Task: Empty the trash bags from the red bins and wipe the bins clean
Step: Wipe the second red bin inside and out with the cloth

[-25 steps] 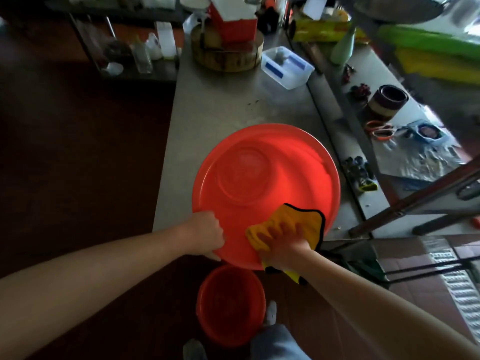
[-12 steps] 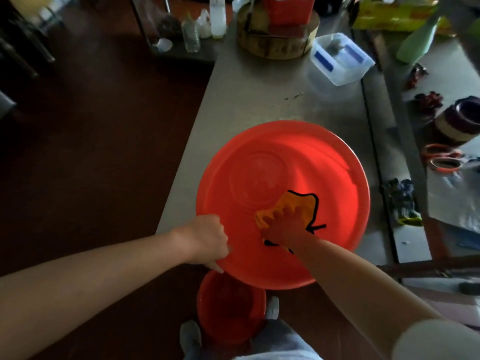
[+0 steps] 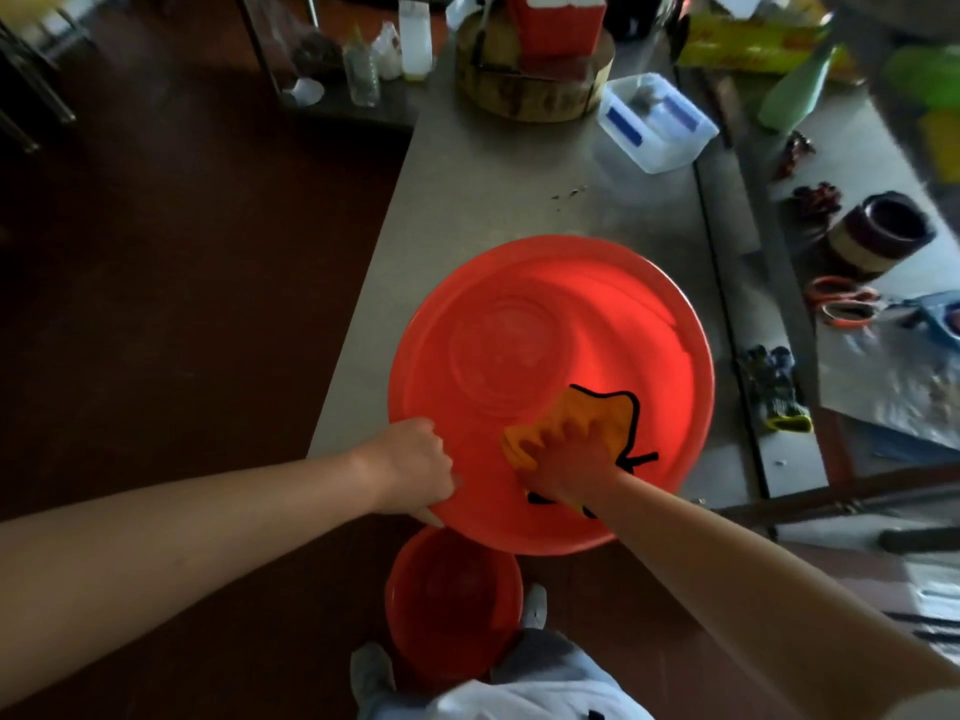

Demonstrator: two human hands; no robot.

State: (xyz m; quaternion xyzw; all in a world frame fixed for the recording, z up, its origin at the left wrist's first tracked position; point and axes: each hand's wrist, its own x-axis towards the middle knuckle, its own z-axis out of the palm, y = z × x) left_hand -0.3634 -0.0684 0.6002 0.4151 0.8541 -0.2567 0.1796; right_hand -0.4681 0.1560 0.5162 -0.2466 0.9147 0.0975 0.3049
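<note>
Steel tabletop [image 3: 493, 189] runs away from me above a dark red floor, and the big red bin [image 3: 639, 324] sits on its near end, its near rim hanging past the table edge. My left hand [image 3: 415, 465] is clenched around the bin's near-left rim, thumb under the lip. My right hand [image 3: 569, 462] is inside the bin, fingers spread flat and pressing a yellow cloth [image 3: 605, 413] with black edging against the near inner wall. Just below the overhanging rim, a smaller red bin [image 3: 452, 589] stands on the floor by my shoes. To the right of the big bin lie dark gloves [image 3: 774, 381] and orange-handled scissors [image 3: 841, 304]. At the far end are a clear plastic box [image 3: 654, 122] and a round wooden block [image 3: 530, 90].
</note>
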